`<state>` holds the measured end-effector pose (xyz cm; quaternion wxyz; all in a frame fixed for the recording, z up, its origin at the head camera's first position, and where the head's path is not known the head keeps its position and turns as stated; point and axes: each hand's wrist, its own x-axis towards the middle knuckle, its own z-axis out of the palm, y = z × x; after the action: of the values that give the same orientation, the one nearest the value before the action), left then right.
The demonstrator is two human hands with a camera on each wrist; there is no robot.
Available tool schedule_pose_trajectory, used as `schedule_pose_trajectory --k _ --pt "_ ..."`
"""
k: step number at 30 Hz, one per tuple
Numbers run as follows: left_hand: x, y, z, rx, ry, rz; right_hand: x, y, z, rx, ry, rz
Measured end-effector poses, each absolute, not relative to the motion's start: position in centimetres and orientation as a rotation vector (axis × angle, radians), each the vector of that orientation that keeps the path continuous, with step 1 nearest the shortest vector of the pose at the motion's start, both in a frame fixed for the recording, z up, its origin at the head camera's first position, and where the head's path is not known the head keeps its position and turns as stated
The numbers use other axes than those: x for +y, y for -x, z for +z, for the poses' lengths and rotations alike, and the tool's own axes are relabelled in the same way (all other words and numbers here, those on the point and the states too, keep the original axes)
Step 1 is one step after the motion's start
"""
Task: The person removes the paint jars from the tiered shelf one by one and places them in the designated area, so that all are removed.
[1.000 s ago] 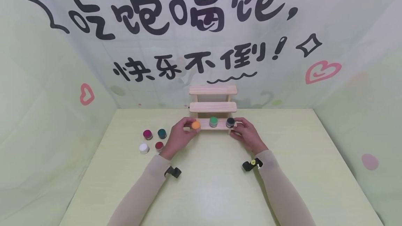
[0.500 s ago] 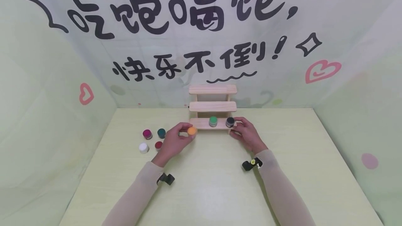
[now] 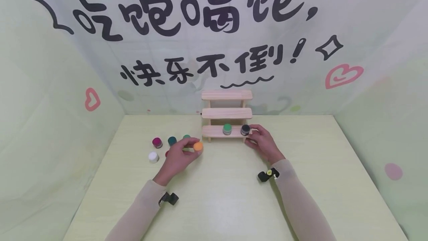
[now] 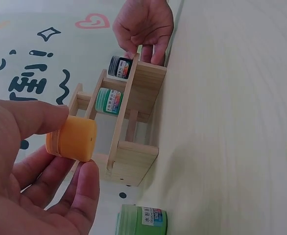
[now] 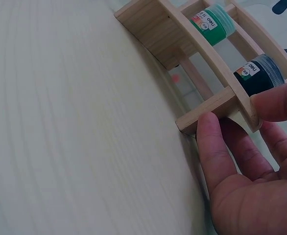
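Observation:
My left hand [image 3: 176, 160] pinches an orange paint jar [image 4: 74, 139] between thumb and fingers, held in front and left of a small three-step wooden stand [image 3: 226, 113]. On the lowest step sit a green paint jar [image 3: 227, 129] and, at the right end, a black paint jar [image 3: 245, 130]. Beside the black one, my right hand [image 3: 266, 146] grips the right end of that step; the right wrist view has one finger on the shelf end and others against the leg [image 5: 214, 108] below. Another green paint jar [image 4: 142, 220] stands on the table near my left hand.
Left of my left hand, a magenta jar [image 3: 157, 143], a teal jar [image 3: 172, 141] and a white jar [image 3: 153, 157] stand on the table. A red jar [image 3: 167, 153] is mostly hidden by that hand. A printed cloth backdrop [image 3: 160, 51] rises behind the stand.
My left hand has carried the orange paint jar off the left end of the lowest step, leftward and toward me. The right hand stays at the stand.

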<state>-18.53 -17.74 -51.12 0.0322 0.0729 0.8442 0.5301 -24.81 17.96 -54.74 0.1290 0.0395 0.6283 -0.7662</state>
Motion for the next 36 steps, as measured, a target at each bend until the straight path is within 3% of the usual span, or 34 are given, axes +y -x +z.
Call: schedule_pose_trajectory --k 36 --pt "-21.4 14.3 -53.7 2.524 -0.098 1.601 17.8 24.9 -54.6 1.829 -0.146 -2.214"
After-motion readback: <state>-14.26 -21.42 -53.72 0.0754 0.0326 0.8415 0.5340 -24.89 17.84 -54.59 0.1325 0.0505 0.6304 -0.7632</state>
